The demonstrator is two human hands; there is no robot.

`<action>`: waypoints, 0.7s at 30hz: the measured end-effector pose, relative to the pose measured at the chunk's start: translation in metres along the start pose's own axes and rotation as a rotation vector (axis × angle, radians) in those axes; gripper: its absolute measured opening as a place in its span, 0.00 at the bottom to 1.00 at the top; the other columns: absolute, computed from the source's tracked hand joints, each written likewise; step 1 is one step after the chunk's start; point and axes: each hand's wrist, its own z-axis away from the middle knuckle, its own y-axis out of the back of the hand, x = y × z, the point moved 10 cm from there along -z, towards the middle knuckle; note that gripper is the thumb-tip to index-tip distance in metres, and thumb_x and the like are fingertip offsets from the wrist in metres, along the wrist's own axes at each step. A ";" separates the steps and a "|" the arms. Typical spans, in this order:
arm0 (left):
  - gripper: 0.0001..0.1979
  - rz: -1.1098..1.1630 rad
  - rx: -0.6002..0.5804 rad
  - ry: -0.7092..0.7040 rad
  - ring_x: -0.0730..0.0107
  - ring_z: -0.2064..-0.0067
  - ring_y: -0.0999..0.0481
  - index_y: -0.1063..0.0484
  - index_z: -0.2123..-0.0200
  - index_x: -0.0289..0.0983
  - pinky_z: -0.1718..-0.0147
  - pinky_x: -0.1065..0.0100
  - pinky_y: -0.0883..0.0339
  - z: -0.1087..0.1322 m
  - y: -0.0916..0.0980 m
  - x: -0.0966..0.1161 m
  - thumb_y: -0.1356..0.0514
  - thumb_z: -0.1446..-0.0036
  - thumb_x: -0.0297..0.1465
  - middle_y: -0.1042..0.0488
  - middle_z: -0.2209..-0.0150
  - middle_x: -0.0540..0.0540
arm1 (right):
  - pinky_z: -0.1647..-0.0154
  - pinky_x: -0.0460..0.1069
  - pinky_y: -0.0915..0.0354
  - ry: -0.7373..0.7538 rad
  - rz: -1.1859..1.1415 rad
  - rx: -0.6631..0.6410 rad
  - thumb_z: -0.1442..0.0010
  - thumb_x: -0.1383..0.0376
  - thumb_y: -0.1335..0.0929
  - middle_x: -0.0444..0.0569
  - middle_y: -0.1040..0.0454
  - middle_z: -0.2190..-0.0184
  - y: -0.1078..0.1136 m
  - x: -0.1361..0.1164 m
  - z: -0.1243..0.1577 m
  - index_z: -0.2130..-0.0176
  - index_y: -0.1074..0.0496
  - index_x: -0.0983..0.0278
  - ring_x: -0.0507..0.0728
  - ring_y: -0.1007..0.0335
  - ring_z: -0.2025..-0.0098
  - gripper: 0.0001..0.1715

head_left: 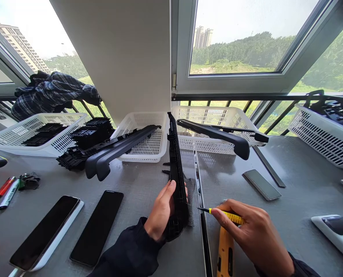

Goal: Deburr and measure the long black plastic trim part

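My left hand [161, 211] is closed round the near end of a long black plastic strip [175, 165], which stands on edge and points away toward the baskets. My right hand [252, 231] pinches a thin yellow tool with a dark tip [222, 213]; the tip points left, close to the strip. A yellow utility knife [225, 254] lies under my right hand. A narrow metal strip [200, 196] runs along the table between my hands. A small grey pad [191, 192] lies behind the black strip.
White mesh baskets [148, 154] [217, 119] [24, 130] stand at the back, with black wiper-like parts [122, 148] [217, 134] resting across them. Two phones [47, 231] [98, 227] lie at the left, markers [5, 190] beyond. A grey slab [260, 184] and a white device [335, 231] lie right.
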 end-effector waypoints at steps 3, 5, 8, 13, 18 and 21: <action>0.33 0.003 0.012 -0.008 0.72 0.68 0.30 0.22 0.58 0.34 0.70 0.71 0.34 0.000 0.001 0.004 0.24 0.56 0.54 0.28 0.67 0.50 | 0.73 0.47 0.36 0.010 0.002 -0.017 0.29 0.44 0.33 0.43 0.23 0.79 -0.002 -0.002 0.001 0.73 0.22 0.58 0.53 0.27 0.78 0.29; 0.33 0.020 0.008 -0.008 0.73 0.69 0.31 0.22 0.58 0.34 0.71 0.71 0.35 -0.001 0.001 0.004 0.24 0.56 0.54 0.28 0.68 0.50 | 0.74 0.47 0.37 0.015 -0.004 -0.026 0.29 0.44 0.34 0.43 0.24 0.79 -0.002 -0.004 0.000 0.74 0.23 0.58 0.53 0.28 0.78 0.29; 0.32 0.043 0.010 -0.013 0.73 0.69 0.31 0.23 0.59 0.34 0.70 0.71 0.34 -0.002 0.002 0.005 0.24 0.55 0.53 0.28 0.67 0.50 | 0.75 0.47 0.38 0.029 -0.005 -0.039 0.29 0.44 0.34 0.43 0.26 0.81 -0.002 -0.008 -0.001 0.75 0.24 0.59 0.52 0.30 0.79 0.31; 0.31 0.076 0.021 -0.008 0.75 0.70 0.32 0.23 0.58 0.34 0.71 0.72 0.33 -0.002 0.002 0.006 0.23 0.55 0.52 0.28 0.67 0.51 | 0.74 0.47 0.36 0.056 -0.005 -0.008 0.29 0.46 0.33 0.43 0.23 0.78 0.000 -0.010 0.001 0.73 0.23 0.59 0.52 0.27 0.77 0.27; 0.31 0.101 0.013 0.002 0.75 0.70 0.32 0.23 0.59 0.34 0.72 0.73 0.34 -0.001 0.000 0.006 0.23 0.55 0.51 0.29 0.69 0.51 | 0.73 0.46 0.35 0.058 -0.010 0.015 0.28 0.46 0.33 0.43 0.22 0.76 0.000 -0.010 0.002 0.71 0.22 0.58 0.52 0.25 0.76 0.26; 0.30 0.096 0.026 -0.006 0.75 0.70 0.31 0.23 0.60 0.34 0.72 0.72 0.33 -0.001 0.002 0.007 0.23 0.55 0.51 0.28 0.68 0.51 | 0.75 0.46 0.37 0.077 0.005 -0.034 0.28 0.46 0.33 0.42 0.24 0.79 -0.005 -0.013 0.001 0.74 0.24 0.58 0.52 0.27 0.78 0.28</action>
